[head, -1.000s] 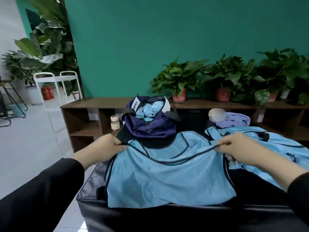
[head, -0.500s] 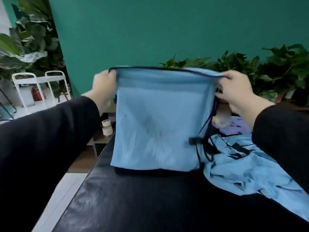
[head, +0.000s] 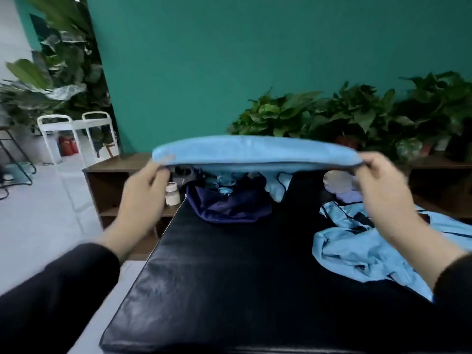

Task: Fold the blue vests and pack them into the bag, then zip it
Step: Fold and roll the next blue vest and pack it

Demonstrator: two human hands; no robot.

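A teal wall backs the scene, with a row of potted plants (head: 357, 116) along a low wooden shelf (head: 115, 175) at your twelve to two o'clock, and the black padded tabletop (head: 229, 277) stretches out in front of you. You hold a folded blue vest (head: 255, 150) up flat in the air at twelve o'clock, stretched between both hands and clear of the tabletop. Your left hand (head: 143, 190) pinches its left end at eleven o'clock, thumb against curled fingers; your right hand (head: 380, 185) grips its right end at one o'clock the same way. Beneath the raised vest, at the far edge of the tabletop, sits the dark navy bag (head: 224, 208), apparently open with light blue fabric showing inside, though blur makes that hard to confirm. At three o'clock a crumpled heap of blue vests (head: 357, 246) lies on the tabletop, well apart from the bag. A small white bottle (head: 172, 194) stands on the shelf just left of the bag.
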